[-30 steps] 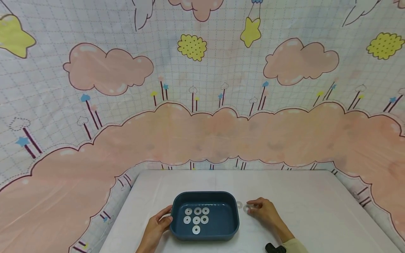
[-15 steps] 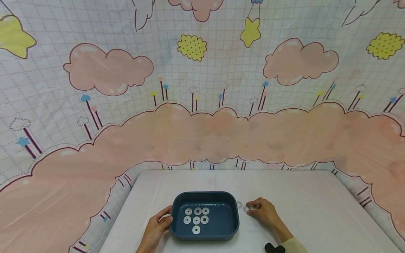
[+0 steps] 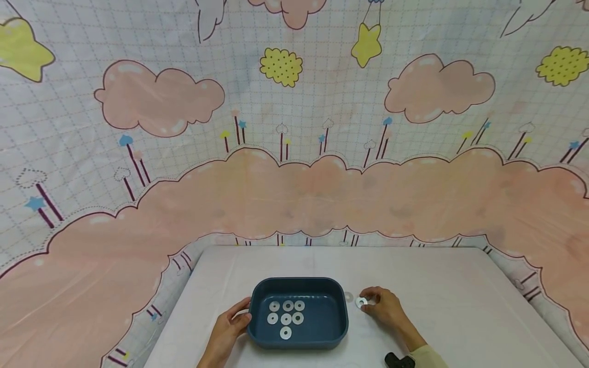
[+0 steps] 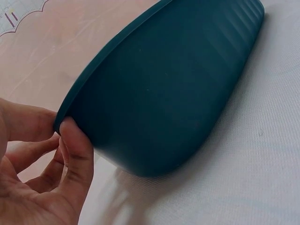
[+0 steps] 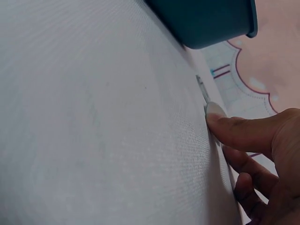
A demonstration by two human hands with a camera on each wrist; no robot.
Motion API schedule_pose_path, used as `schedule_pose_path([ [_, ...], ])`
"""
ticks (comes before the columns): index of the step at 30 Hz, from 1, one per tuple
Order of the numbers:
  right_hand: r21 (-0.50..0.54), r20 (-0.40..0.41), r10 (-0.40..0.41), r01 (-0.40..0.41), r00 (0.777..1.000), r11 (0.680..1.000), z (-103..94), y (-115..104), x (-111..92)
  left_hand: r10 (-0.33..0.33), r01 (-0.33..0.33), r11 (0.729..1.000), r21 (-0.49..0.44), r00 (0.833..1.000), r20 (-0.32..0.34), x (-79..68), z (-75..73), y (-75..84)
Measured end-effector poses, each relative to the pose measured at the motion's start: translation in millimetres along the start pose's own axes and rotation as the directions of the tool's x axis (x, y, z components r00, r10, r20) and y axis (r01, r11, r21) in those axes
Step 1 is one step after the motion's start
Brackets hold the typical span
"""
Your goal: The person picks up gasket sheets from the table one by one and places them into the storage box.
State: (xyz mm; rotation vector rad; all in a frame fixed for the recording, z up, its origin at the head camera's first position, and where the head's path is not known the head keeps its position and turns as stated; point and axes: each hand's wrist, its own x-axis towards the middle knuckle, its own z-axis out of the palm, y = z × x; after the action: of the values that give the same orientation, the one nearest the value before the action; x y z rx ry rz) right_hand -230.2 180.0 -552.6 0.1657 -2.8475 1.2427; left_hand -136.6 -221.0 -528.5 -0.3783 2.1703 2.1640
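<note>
A dark blue plastic tray (image 3: pixel 322 329) stands on the white table with several flat pale washers (image 3: pixel 281 333) lying spread across its left half. At its left end my left hand (image 3: pixel 225 329) pinches the rim between thumb and fingers; the left wrist view shows the thumb (image 4: pixel 77 140) against the outer wall. To the right of the tray my right hand (image 3: pixel 387 309) pinches a washer (image 3: pixel 358 302) by its edge. In the right wrist view that washer (image 5: pixel 214 108) is tilted up off the cloth behind the thumb. Another washer (image 3: pixel 348 297) lies flat between the tray and this hand.
White cloth covers the table (image 3: pixel 460 306), its back edge meeting a patterned curtain (image 3: pixel 322 199) with clouds and stars. A black wrist device (image 3: pixel 399 361) sits by the right sleeve (image 3: pixel 428 358).
The washer at my right fingertips has gone from lying flat to tilted up between thumb and fingers. My left hand and the tray stay where they were.
</note>
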Motion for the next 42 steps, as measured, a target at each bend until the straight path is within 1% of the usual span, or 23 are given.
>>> schedule_pose_path([
  [10, 0.063, -0.011, 0.021, -0.020, 1.000, 0.998, 0.2, 1, -1, -0.003, 0.003, 1.000, -0.004, 1.000, 0.008, 0.7, 0.2, -1.6],
  [19, 0.077, -0.022, 0.045, -0.043, 0.999, 0.996, -2.2, 1, -2, -0.007, 0.007, 1.000, 0.000, 1.000, 0.007, 0.1, 0.1, -1.3],
  [25, 0.100, -0.041, 0.038, -0.034, 0.998, 0.994, -4.5, 3, -3, -0.004, 0.004, 1.000, -0.009, 1.000, 0.016, -0.3, 0.9, -1.2],
  [32, 0.145, -0.047, 0.062, -0.055, 0.997, 0.988, -11.5, -6, -6, -0.011, 0.012, 1.000, -0.010, 1.000, 0.003, 0.4, 0.7, -0.9],
  [36, 0.196, -0.034, 0.103, -0.094, 0.994, 0.976, -15.7, -13, -7, -0.018, 0.018, 1.000, -0.010, 1.000, -0.007, 1.3, 0.4, -0.7],
  [39, 0.276, -0.013, 0.142, -0.133, 0.990, 0.952, -18.4, -18, -7, -0.019, 0.019, 1.000, -0.014, 1.000, -0.008, 1.6, 0.6, -0.6],
  [42, 0.343, 0.000, 0.161, -0.151, 0.987, 0.927, -20.9, -23, -6, -0.016, 0.015, 1.000, -0.017, 1.000, -0.012, 1.2, 0.9, -0.2],
])
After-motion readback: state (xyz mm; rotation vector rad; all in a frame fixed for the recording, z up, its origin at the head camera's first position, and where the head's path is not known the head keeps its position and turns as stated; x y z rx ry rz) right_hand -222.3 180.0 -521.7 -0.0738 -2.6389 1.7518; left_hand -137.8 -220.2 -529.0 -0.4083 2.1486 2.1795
